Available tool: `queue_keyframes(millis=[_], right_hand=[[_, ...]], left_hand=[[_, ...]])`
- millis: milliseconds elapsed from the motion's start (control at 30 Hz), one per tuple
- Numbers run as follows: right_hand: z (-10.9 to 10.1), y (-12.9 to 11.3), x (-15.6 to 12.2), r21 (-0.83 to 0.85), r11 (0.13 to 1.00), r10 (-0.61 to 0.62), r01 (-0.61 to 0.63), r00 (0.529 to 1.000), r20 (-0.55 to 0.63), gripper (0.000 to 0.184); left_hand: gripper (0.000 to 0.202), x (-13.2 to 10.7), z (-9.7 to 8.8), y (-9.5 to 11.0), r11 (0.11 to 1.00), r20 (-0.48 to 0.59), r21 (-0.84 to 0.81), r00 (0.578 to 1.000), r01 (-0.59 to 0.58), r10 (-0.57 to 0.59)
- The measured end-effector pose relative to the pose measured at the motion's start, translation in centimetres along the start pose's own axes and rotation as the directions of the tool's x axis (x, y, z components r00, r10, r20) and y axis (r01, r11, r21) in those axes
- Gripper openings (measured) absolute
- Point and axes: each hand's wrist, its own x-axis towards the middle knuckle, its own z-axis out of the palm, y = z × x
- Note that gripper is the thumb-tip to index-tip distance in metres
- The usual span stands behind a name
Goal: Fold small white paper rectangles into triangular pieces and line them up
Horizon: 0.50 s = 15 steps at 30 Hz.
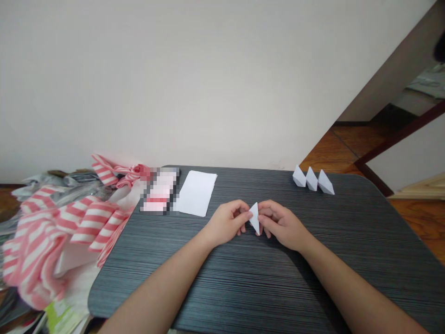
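Note:
Between my two hands is a small white folded paper [255, 219], diamond-shaped and pointed at top and bottom. My left hand [227, 220] pinches its left side with thumb and fingers. On its right side, my right hand [280, 222] grips the edge, thumb in front and fingers behind. Parts of the fingers are hidden behind the paper. A stack of white paper sheets [197, 192] lies to the left of my left hand. Three folded paper boats [312, 179] stand in a row at the far right of the dark table [236, 287].
A pixelated flat panel [160, 190] lies at the table's back left. Red-and-white striped cloth [93, 218] and plastic bags are heaped along the left edge. The white wall [208, 83] rises behind the table. Wooden floor [325, 150] shows at right.

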Motion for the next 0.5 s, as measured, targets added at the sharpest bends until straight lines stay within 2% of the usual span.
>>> queue_keyframes(millis=[233,400,500], right_hand=[[-0.07,0.05,-0.03,0.036,0.999,-0.001,0.001,1.0,0.006,0.02],[-0.07,-0.01,0.06,0.017,1.0,0.018,-0.018,1.0,-0.001,0.02],[-0.05,-0.16,0.06,0.014,1.0,0.023,-0.023,1.0,0.0,0.021]], left_hand=[[0.026,-0.02,0.02,-0.06,1.0,0.01,-0.024,1.0,0.012,-0.011],[0.031,-0.19,0.01,0.47,0.997,0.058,0.062,0.997,-0.053,0.049],[0.027,-0.29,0.07,0.93,0.995,0.096,0.06,0.993,-0.08,0.074]])
